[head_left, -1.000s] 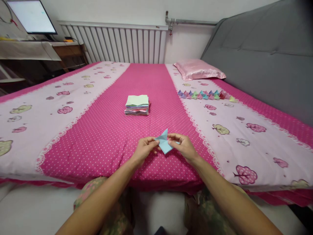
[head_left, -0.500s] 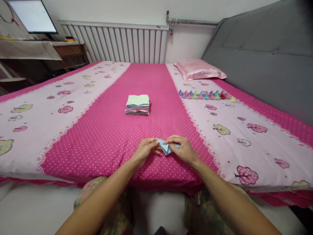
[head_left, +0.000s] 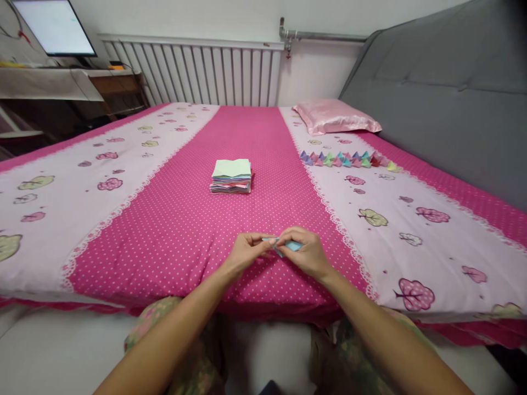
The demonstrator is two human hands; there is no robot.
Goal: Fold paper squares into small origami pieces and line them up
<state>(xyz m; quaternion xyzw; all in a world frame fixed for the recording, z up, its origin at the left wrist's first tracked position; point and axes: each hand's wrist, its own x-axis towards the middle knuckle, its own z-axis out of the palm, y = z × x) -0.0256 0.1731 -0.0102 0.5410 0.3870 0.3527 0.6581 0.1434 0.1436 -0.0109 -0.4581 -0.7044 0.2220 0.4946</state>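
A folded piece of light blue paper [head_left: 293, 246] is pinched between my two hands, just above the near edge of the bed. My left hand [head_left: 247, 252] is closed on its left end, thumb and fingers pressed together. On the right end, my right hand [head_left: 303, 251] grips it between thumb and fingers. Much of the paper is hidden behind my fingers. Beyond my hands lies a stack of coloured paper sheets [head_left: 231, 176] with a pale green one on top. To the right, folded paper pieces [head_left: 348, 159] in several colours sit in a double row.
A pink bedspread [head_left: 173, 219] with pale printed bands covers the bed. At the back right is a pink pillow [head_left: 335, 117], beside a grey headboard [head_left: 444, 99]. A radiator [head_left: 197, 71] lines the wall, and a monitor [head_left: 55, 27] stands on a desk at the left.
The left flap of the blue paper, a visible triangle before, is now folded in and mostly covered by my fingers. My left thumb has moved right and down, close against my right fingertips.
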